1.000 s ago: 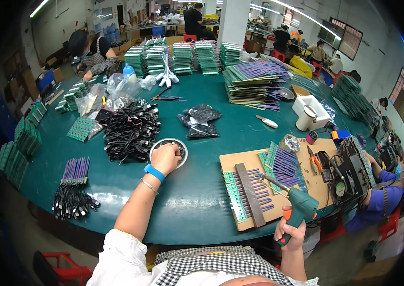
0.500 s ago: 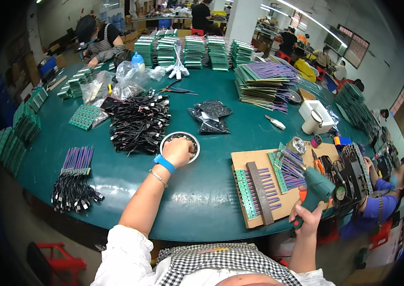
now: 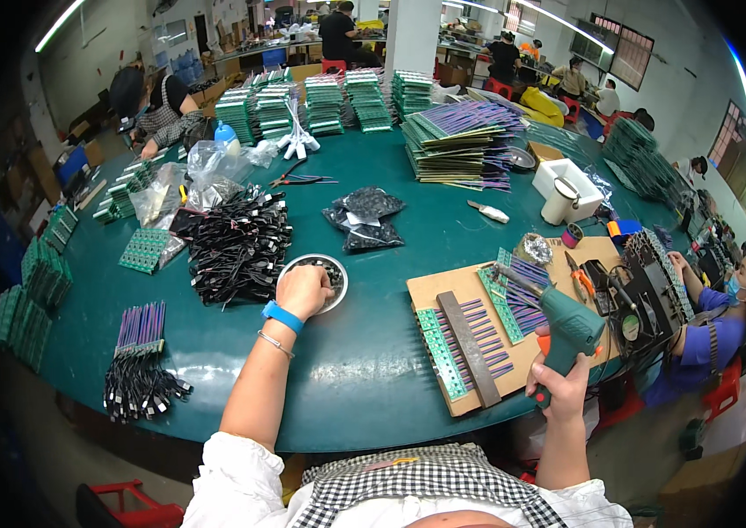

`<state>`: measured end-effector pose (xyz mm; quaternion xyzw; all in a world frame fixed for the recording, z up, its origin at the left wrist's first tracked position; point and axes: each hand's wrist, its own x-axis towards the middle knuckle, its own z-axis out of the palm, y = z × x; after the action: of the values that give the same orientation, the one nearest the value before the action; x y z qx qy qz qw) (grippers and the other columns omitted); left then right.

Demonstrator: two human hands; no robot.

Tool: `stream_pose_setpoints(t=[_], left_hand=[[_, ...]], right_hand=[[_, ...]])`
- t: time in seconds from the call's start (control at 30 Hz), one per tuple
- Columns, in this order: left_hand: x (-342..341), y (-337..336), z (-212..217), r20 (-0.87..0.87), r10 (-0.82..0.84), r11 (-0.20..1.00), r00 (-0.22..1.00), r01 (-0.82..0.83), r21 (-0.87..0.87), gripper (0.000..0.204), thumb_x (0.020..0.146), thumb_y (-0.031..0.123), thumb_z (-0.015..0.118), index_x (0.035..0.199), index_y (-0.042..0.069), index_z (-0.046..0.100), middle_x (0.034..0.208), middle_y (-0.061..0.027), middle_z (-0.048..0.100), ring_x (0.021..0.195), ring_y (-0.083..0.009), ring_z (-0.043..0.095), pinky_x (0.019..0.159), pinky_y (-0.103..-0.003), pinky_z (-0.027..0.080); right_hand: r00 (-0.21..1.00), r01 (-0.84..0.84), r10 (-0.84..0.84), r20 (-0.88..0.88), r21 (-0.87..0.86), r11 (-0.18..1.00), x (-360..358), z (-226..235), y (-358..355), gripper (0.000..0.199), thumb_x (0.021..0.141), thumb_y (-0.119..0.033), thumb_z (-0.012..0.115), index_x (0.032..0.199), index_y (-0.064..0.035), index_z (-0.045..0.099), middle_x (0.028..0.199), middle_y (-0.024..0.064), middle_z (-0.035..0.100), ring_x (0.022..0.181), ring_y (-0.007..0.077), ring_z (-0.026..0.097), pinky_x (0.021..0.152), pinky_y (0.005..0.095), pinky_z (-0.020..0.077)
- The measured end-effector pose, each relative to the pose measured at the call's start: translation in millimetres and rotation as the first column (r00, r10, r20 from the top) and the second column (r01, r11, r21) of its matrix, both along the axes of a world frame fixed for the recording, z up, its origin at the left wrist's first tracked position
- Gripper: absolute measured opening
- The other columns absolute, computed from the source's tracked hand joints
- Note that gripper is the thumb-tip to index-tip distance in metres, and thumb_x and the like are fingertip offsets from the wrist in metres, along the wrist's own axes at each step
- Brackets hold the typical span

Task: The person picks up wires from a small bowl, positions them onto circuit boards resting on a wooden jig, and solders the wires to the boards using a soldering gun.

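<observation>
Hands at a screw-driving station: left hand [image 3: 304,290] dips closed fingers into the round dish [image 3: 334,269]; right hand [image 3: 558,389] grips the green electric screwdriver [image 3: 564,324].
Pinching one screw only, with the driver upright over the board jig [image 3: 470,339] on the green surface [image 3: 364,387], likely serves best.
</observation>
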<state>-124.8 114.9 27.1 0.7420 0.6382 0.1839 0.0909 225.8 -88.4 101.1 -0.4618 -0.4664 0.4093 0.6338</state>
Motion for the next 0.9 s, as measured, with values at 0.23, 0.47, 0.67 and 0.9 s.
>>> stream_pose_setpoints(t=[0.23,0.47,0.67,0.9], left_hand=[[1,3,-9,-0.023,-0.081,0.997,0.996,0.080,-0.016,0.009,0.071,0.017,0.073,0.077,0.010,0.072,0.077,-0.0128,0.068,0.078,-0.0289,0.065,0.072,-0.040,0.050],[-6,2,-13,-0.019,-0.051,0.998,0.999,0.052,0.035,0.008,0.070,0.016,0.073,0.074,0.009,0.071,0.074,-0.0122,0.067,0.076,-0.0295,0.064,0.071,-0.040,0.050],[-2,-3,1,-0.091,-0.106,0.994,0.990,0.109,0.031,0.019,0.068,0.023,0.077,0.079,0.010,0.071,0.081,-0.0088,0.067,0.081,-0.0281,0.064,0.073,-0.039,0.051],[-5,-2,0,0.021,-0.024,1.000,1.000,0.023,0.010,0.015,0.067,0.020,0.077,0.072,0.007,0.070,0.072,-0.0105,0.066,0.070,-0.0269,0.064,0.065,-0.037,0.050]], right_hand=[[0.998,0.007,-0.009,-0.060,-0.040,0.999,5,-10,-4,0.046,0.070,0.002,0.063,0.113,0.0062,0.049,0.064,0.0079,0.055,0.044,0.0153,0.052,0.043,0.0254,0.0444],[0.995,-0.042,0.038,-0.095,-0.040,0.998,0,-14,-2,0.046,0.071,0.001,0.063,0.114,0.0060,0.049,0.064,0.0078,0.056,0.045,0.0156,0.053,0.043,0.0262,0.0448],[0.996,-0.023,0.017,-0.091,-0.061,0.998,2,-16,-6,0.045,0.071,0.000,0.063,0.113,0.0067,0.050,0.063,0.0083,0.056,0.044,0.0158,0.053,0.044,0.0260,0.0449],[0.993,-0.031,0.024,-0.114,-0.058,0.998,3,-21,-8,0.045,0.071,0.000,0.062,0.114,0.0072,0.050,0.063,0.0089,0.056,0.045,0.0155,0.053,0.044,0.0258,0.0448]])
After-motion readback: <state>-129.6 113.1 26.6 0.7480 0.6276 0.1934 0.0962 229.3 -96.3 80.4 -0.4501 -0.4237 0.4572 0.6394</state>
